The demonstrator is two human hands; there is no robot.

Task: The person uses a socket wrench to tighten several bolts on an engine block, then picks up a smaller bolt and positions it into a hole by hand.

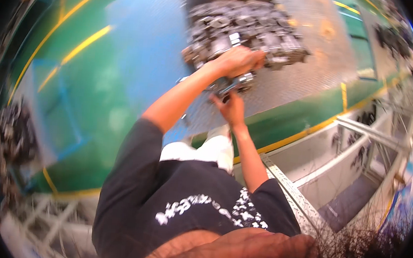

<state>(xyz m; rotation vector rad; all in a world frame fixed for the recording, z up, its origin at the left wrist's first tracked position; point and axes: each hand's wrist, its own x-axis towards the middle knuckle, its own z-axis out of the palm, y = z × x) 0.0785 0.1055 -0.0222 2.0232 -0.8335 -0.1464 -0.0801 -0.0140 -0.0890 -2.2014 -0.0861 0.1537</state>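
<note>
My left hand [239,61] reaches across to the near edge of a stack of grey metal castings [245,22], its fingers closed; what they hold is hidden and blurred. Just below it is a shiny metal part [242,82], with dark and silvery surfaces. My right hand [231,109] is closer to my body, its thumb and fingers closed on the near side of that metal part. A small white-faced piece [234,39] shows just beyond my left hand, among the castings.
The stack stands on a worn blue and bare-metal plate [144,50]. Green floor [109,120] with yellow lines surrounds it. At right is a white metal frame [304,186] with bins. More dark parts [12,131] are piled at far left, and others [396,40] at far right.
</note>
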